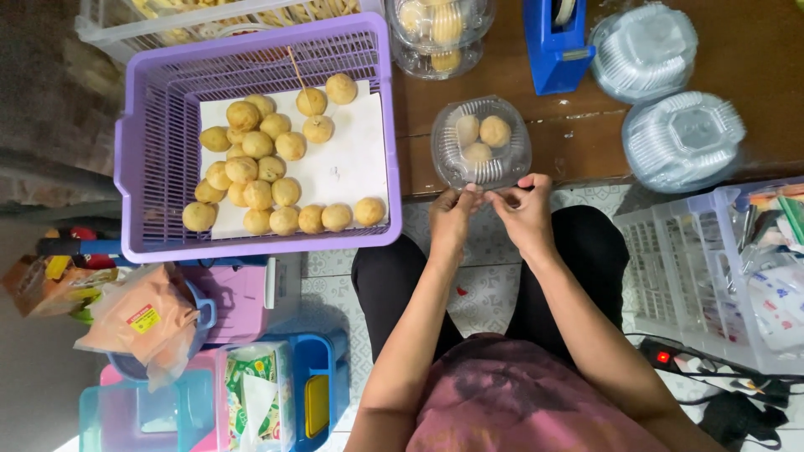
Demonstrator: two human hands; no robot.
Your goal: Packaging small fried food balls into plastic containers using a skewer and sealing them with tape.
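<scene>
Purple basket point(159, 151) of round yellow balls point(260, 180) sits left on wooden table point(578, 134) | blue tape dispenser point(553, 42), stacked clear lids point(682, 138) behind | clear clamshell box point(480, 142) with three balls at table edge | left hand point(452, 219), right hand point(526, 213) both pinch its near rim, forearms angled inward.

Clear glossy plastic container point(481, 142); matt purple plastic basket point(159, 151) lined with white paper point(352, 159); worn brown wood tabletop point(578, 125).
</scene>
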